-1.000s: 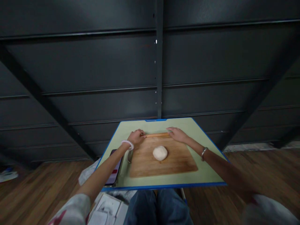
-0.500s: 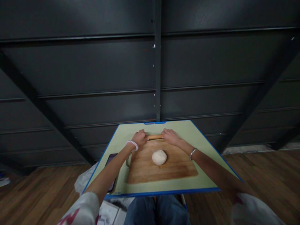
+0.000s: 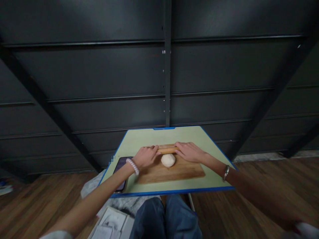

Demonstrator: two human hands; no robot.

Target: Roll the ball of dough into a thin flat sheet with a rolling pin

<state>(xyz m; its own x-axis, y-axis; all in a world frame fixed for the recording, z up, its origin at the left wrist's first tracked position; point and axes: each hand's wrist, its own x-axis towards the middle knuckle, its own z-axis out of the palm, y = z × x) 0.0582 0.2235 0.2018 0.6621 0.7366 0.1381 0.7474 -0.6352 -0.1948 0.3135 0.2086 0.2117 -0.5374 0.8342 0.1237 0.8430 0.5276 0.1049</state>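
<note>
Wall: I see a dark metal wall with ribs and one upright post. It fills the whole upper part of the view, behind the tabletop.
Floor: a brown wooden floor is on both sides below.
Tabletop: the pale green tabletop has a blue rim and stands in the middle, with its far edge near the wall.
Legs: legs in blue jeans show under the near rim.
Board: a wooden cutting board lies flat on the tabletop, a little to the near side.
Papers: some white papers lie on the floor, left of the legs.
Phone: a dark phone lies on the tabletop just beside the left edge of the board.
Left hand: the left hand is curled over the left end of the rolling pin and grasps it.
Right hand: the right hand has its fingers folded over the right end of the pin and grasps it too.
Rolling pin: the wooden rolling pin lies crosswise over the far part of the board, between the two hands.
Dough: a white dough ball sits on the board, touching the near side of the pin. It looks round; I cannot tell if the pin presses it.
Bracelet: a white bead bracelet is on the left wrist.
Bangle: a thin metal bangle is on the right wrist.
</note>
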